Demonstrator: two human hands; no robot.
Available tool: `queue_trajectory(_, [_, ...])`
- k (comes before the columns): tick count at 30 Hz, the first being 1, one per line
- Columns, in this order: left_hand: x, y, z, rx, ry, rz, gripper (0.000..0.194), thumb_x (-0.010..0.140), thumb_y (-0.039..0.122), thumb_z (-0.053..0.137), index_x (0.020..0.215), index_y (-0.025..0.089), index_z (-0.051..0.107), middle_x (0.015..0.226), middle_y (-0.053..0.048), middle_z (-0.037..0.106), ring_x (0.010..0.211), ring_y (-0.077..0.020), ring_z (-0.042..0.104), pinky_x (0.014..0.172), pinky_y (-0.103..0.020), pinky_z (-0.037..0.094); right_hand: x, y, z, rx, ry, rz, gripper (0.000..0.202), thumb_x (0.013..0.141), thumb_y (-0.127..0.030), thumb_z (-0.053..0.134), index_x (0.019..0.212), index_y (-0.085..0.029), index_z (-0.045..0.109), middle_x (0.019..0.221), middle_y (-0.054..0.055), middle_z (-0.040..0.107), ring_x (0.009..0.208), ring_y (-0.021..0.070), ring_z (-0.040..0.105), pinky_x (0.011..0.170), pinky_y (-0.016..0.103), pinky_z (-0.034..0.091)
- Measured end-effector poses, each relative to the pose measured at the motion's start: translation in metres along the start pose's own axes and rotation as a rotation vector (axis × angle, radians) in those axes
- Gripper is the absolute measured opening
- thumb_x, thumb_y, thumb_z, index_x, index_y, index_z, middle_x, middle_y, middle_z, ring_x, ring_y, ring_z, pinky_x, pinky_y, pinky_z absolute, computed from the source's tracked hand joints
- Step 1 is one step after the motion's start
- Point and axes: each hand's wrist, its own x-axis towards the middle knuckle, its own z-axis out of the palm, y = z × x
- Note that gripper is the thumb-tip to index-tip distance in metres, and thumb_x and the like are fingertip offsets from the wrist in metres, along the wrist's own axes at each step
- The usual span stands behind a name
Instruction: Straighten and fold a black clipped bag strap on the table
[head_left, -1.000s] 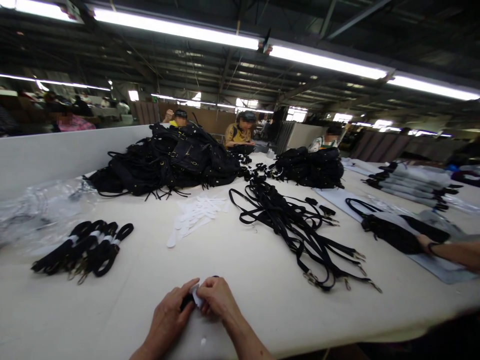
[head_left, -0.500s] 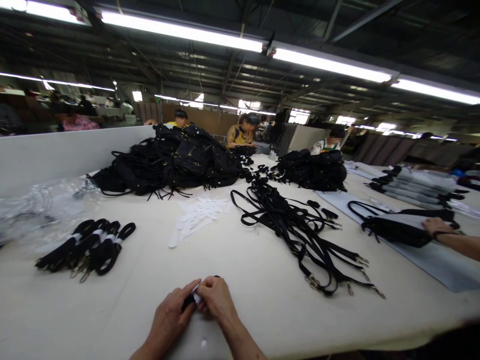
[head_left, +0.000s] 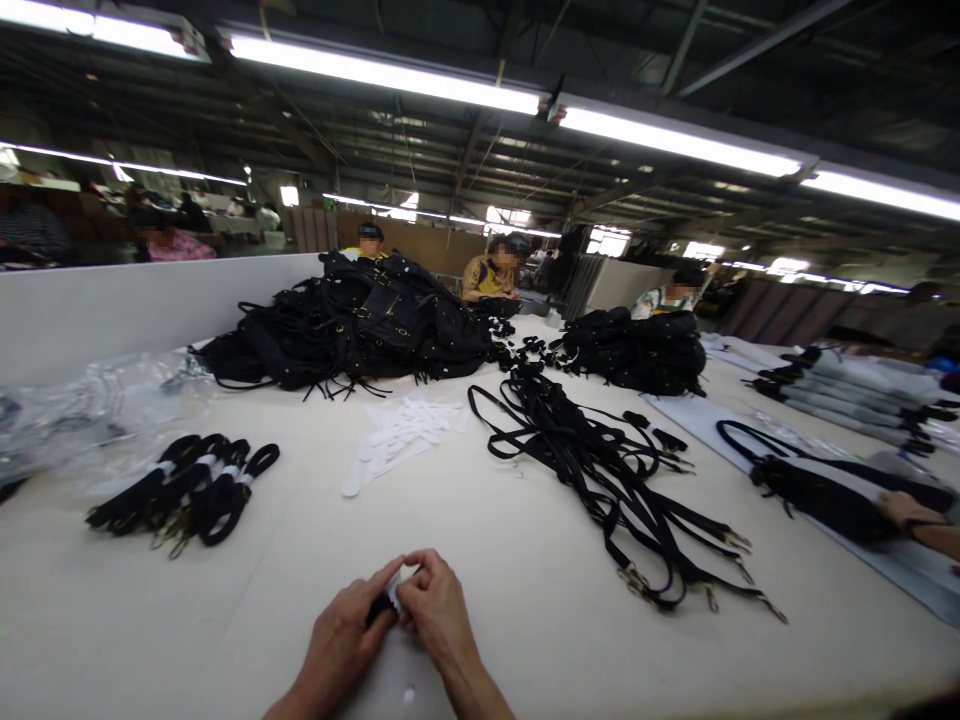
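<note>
My left hand (head_left: 346, 632) is closed around a black strap (head_left: 380, 606), mostly hidden between the fingers. My right hand (head_left: 439, 612) pinches a white paper band (head_left: 394, 592) against that strap. Both hands meet low at the front of the table. To the left lie several folded black strap bundles (head_left: 196, 487), each wrapped with a white band and fitted with metal clips. Beyond my hands is a loose heap of white paper strips (head_left: 405, 432). On the right, long black straps (head_left: 592, 470) with metal clips sprawl in a tangle.
Black bags (head_left: 375, 325) are piled at the back left, with another black pile (head_left: 637, 350) at the back right. Clear plastic (head_left: 97, 410) lies far left. At the right edge, a co-worker's hand (head_left: 907, 512) rests on a black bag (head_left: 817, 490). Other people sit behind.
The view has shifted slightly, so the table's contents sit a little further right. My hands stay together on the strap and band, fingers slightly changed. The co-worker's hand and bag have moved nearer the right edge.
</note>
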Motion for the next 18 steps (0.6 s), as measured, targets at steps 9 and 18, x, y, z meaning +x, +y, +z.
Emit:
queue_trajectory(9, [-0.001,-0.003,0.003,-0.017,-0.001,0.02,0.055,0.09,0.028,0.05,0.144,0.033,0.043,0.105,-0.005,0.068,0.095,-0.0227,0.061,0.089,-0.035,0.047,0.011,-0.008,-0.002,-0.071,-0.133,0.095,0.04,0.071,-0.017,0.05,0.109,-0.019,0.062,0.063,-0.003,0.064,0.054,0.0122,0.062,0.052,0.02,0.047])
queue_trajectory(18, [-0.001,0.009,-0.003,-0.073,0.018,-0.053,0.073,0.083,0.02,0.047,0.152,0.029,0.024,0.098,-0.003,0.067,0.091,-0.0212,0.062,0.084,-0.033,0.047,0.017,-0.025,-0.006,-0.193,-0.226,0.112,0.024,0.08,-0.033,0.049,0.07,-0.017,0.065,0.053,0.0,0.063,0.049,0.0129,0.059,0.049,0.02,0.043])
